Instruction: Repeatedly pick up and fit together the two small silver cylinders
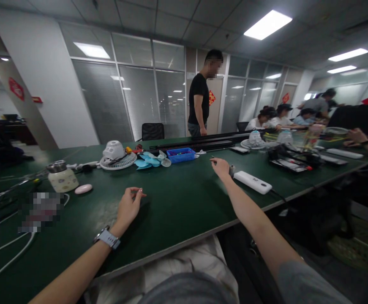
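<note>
My left hand (131,207), a grey-strapped watch (108,237) on its wrist, hovers over the green table with its fingertips pinched together. Whatever lies between them, if anything, is too small to make out. Farther forward and to the right, my right hand (221,167) is pinched too, and a tiny thin piece shows at its fingertips; its kind is unclear. Close beside the right wrist lies a white power strip (252,182). Beyond both hands are a blue tray (181,155) of small parts, light-blue fan blades (148,160) and a white fan (115,155) lying face down.
A patterned jar (62,178), a pink oval object (83,188) and white cables (28,245) occupy the left side. Dark long bars (199,145) lie along the back. A person in black (199,99) stands behind the table; several others sit farther right.
</note>
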Demonstrator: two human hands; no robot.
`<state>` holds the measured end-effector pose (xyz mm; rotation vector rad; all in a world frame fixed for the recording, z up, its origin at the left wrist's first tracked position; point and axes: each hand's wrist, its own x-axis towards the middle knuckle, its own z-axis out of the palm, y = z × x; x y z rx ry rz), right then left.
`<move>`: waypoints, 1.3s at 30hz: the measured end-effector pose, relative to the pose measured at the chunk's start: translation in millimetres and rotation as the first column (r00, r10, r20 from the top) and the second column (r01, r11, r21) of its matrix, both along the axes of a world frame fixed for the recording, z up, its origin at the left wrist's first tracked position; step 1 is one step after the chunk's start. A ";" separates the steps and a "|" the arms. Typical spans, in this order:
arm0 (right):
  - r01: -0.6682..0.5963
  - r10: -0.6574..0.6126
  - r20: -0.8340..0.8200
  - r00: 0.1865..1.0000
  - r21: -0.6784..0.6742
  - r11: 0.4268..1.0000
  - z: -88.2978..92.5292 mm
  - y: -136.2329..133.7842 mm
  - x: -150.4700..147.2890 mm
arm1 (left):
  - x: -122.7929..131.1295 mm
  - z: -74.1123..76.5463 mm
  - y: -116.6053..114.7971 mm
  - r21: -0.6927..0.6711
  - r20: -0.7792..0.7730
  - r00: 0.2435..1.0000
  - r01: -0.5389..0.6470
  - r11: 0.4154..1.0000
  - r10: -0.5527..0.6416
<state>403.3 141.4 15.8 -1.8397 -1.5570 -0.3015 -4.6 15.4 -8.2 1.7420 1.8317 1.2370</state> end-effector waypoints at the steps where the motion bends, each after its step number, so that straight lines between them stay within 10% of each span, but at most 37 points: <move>1: 0.011 -0.011 -0.003 1.000 0.010 1.000 -0.1 0.2 2.2 | -0.6 -0.8 0.7 0.004 -0.002 1.000 0.004 1.000 -0.004; 39: 0.182 -0.196 -0.076 0.978 -0.167 0.969 10.5 -9.5 20.3 | 1.4 1.5 -1.5 -0.035 -0.062 0.997 0.034 0.999 -0.036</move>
